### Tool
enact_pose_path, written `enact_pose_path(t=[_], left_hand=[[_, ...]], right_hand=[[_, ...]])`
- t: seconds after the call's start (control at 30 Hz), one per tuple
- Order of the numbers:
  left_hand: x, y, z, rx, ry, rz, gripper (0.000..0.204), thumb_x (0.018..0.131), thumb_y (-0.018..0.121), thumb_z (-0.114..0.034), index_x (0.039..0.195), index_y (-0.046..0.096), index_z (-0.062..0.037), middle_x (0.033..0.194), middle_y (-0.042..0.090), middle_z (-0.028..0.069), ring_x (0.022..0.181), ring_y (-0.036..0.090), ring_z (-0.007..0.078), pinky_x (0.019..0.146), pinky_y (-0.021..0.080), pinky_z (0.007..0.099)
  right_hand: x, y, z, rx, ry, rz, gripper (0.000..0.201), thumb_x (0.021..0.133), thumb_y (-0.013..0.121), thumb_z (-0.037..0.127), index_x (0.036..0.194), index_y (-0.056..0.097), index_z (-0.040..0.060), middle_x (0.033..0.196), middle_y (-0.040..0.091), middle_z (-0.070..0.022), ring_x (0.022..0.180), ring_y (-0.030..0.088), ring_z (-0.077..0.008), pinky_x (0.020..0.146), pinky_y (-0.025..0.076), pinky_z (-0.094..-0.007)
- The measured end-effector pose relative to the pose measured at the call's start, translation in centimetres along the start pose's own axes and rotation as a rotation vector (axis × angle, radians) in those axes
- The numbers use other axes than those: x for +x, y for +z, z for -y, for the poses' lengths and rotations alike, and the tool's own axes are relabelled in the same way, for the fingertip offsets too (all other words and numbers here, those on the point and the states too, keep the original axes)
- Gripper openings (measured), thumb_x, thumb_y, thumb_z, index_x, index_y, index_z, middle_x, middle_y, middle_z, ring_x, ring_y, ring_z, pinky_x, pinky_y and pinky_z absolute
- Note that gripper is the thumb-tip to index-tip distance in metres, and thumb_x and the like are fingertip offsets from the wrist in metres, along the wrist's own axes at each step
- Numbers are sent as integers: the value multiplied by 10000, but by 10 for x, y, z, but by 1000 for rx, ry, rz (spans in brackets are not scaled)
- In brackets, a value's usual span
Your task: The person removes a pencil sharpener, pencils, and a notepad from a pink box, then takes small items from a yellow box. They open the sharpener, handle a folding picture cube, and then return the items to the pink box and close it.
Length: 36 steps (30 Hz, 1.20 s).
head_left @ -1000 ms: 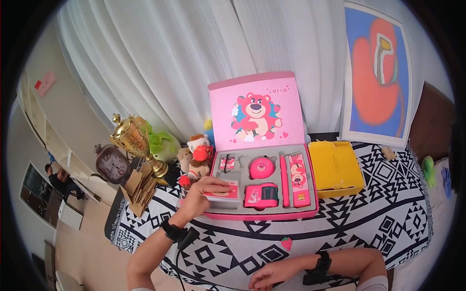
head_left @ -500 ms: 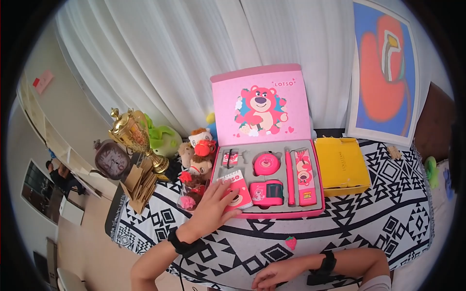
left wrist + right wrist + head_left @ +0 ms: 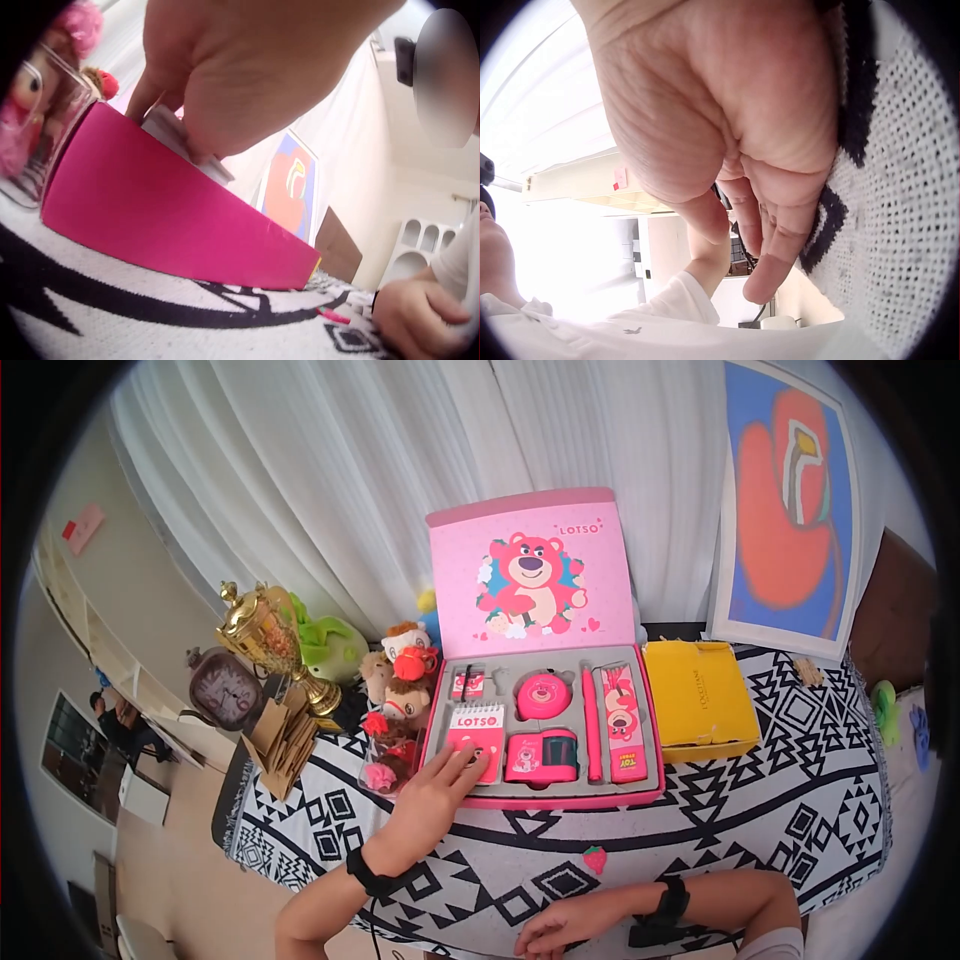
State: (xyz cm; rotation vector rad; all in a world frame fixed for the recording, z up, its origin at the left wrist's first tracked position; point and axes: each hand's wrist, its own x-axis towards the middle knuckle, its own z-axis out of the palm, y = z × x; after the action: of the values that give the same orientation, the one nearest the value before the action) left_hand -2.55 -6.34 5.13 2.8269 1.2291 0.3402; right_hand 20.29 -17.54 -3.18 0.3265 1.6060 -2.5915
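Note:
My left hand [image 3: 424,809] reaches over the front wall of a pink Lotso stationery box [image 3: 560,798]. Its fingers rest on the lower part of a small spiral notepad [image 3: 476,722], which lies in the box's left compartment with its coil at the top. From the left wrist view, the notepad's pale page edge [image 3: 171,129] shows beneath the fingers, behind the box wall. At the table's front edge, my right hand [image 3: 560,928] lies idle with loosely bent fingers; nothing is in it.
Grey foam around the notepad holds a round pink case [image 3: 543,696], a pencil sharpener [image 3: 541,758], a pink pen [image 3: 592,725] and a tall narrow box [image 3: 622,720]. Plush toys [image 3: 405,702] crowd the left side, a yellow box [image 3: 700,700] the right. A strawberry piece [image 3: 595,859] lies in front.
The notepad, tilted half a second ago, now lies straight in its compartment. My left hand has drawn back to its lower edge. The right hand stays put.

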Motion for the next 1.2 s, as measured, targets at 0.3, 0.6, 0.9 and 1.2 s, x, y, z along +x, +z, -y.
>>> enact_pose_path(t=[0.3, 0.6, 0.9, 1.2], left_hand=[[0, 8, -5, 177, -43, -114, 565, 739, 523, 42, 1301, 513, -18, 1284, 549, 182, 1171, 529, 374, 1005, 428, 432], [-3, 7, -8, 438, 61, -125, 438, 784, 551, -76, 1214, 557, 11, 1185, 571, 200, 1089, 560, 355, 982, 432, 460], [1, 15, -3, 436, 48, -90, 459, 788, 548, -69, 1236, 535, 31, 1219, 564, 204, 1118, 558, 343, 1010, 420, 419], [6, 7, -17, 29, 11, 27, 654, 861, 649, -332, 1313, 441, 93, 1358, 457, 259, 1287, 414, 405, 1056, 367, 454]], right_hand=[[-10, 10, 21, 14, -3, -63, 365, 1010, 487, 268, 1172, 553, -52, 969, 658, -106, 854, 666, -179, 753, 536, -282], [-8, 8, 14, 36, -15, -49, 356, 1010, 486, 265, 1169, 552, -47, 957, 660, -105, 845, 666, -173, 751, 535, -281], [-8, 10, 14, 37, -22, -61, 340, 1012, 481, 252, 1162, 557, -43, 938, 662, -102, 837, 667, -171, 749, 536, -280], [-9, 6, 15, 18, -30, -12, 346, 1012, 478, 245, 1204, 535, -37, 983, 643, -90, 840, 651, -146, 751, 529, -265]])
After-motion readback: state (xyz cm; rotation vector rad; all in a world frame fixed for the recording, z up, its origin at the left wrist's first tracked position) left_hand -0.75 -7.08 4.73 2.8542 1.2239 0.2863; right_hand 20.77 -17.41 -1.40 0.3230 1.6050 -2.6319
